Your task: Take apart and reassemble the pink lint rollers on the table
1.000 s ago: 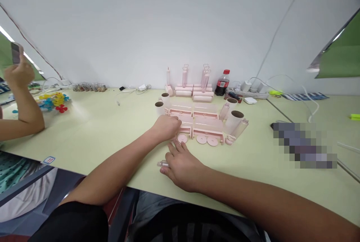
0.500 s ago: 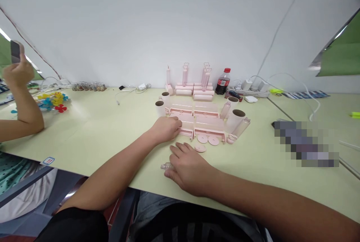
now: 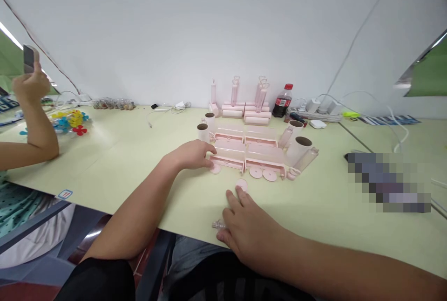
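In the head view, the left hand (image 3: 192, 155) bends over the left end of a pink holder (image 3: 228, 163), thumb and forefinger apart, and whether they pinch it cannot be told; a pale disc (image 3: 215, 169) lies just beside the thumb; the right hand (image 3: 253, 229) stretches two fingers towards another disc (image 3: 241, 184), contact unclear, its thumb and palm closed on a clear piece (image 3: 218, 224) mostly hidden beneath; pixelation masks a dark object (image 3: 387, 184); a co-worker's arm (image 3: 44, 124) is cut off at left.
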{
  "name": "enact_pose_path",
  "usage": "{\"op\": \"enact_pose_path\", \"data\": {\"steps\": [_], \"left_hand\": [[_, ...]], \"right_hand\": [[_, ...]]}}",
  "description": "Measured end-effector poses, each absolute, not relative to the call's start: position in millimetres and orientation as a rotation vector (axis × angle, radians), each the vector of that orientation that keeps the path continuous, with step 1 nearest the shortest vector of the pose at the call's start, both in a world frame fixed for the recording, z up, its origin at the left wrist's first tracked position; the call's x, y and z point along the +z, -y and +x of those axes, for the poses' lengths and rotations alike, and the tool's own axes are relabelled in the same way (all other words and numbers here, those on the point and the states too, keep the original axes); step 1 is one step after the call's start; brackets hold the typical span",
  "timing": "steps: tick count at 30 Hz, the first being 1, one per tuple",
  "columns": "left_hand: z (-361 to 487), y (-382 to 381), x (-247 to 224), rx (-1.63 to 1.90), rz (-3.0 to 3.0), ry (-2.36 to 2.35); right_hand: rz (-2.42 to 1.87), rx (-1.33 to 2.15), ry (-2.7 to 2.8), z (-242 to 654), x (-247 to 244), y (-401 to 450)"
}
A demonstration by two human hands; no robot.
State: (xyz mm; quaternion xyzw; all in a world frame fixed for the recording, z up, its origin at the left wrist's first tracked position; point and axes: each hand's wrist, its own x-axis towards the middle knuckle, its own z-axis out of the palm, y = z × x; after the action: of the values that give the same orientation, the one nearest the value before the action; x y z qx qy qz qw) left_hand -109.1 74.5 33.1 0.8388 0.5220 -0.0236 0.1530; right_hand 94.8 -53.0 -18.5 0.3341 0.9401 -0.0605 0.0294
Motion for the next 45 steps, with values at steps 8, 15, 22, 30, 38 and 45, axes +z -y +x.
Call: {"op": "enact_pose_path", "data": {"steps": [8,15,22,30,38,45], "left_hand": [[-100.5,-72.6,29.2,-0.254,2.399,-1.539],[-98.2,-74.4,24.0,-0.237,2.412,-1.526],[-106.7,-76.0,29.0,-0.083,2.386,-1.388],[-107.1,-79.7,21.7,-0.061,2.353,-1.412],[-106.9,-78.0,25.3,-0.1,2.335,-1.371],[-102.3,-74.2,27.1,-0.152,2.353,-1.344]], "right_hand": [[1.044,-0.204,-2.981,77.2,-23.7,25.1],[1.076,-0.239,-2.991,74.0,-26.0,12.1],[1.282,-0.366,-2.883,76.2,-26.5,22.1],[1.302,-0.38,-2.859,73.3,-22.2,23.4],[1.363,-0.465,-2.787,74.5,-18.9,14.7],[1.359,-0.485,-2.812,76.6,-18.5,12.3]]}}
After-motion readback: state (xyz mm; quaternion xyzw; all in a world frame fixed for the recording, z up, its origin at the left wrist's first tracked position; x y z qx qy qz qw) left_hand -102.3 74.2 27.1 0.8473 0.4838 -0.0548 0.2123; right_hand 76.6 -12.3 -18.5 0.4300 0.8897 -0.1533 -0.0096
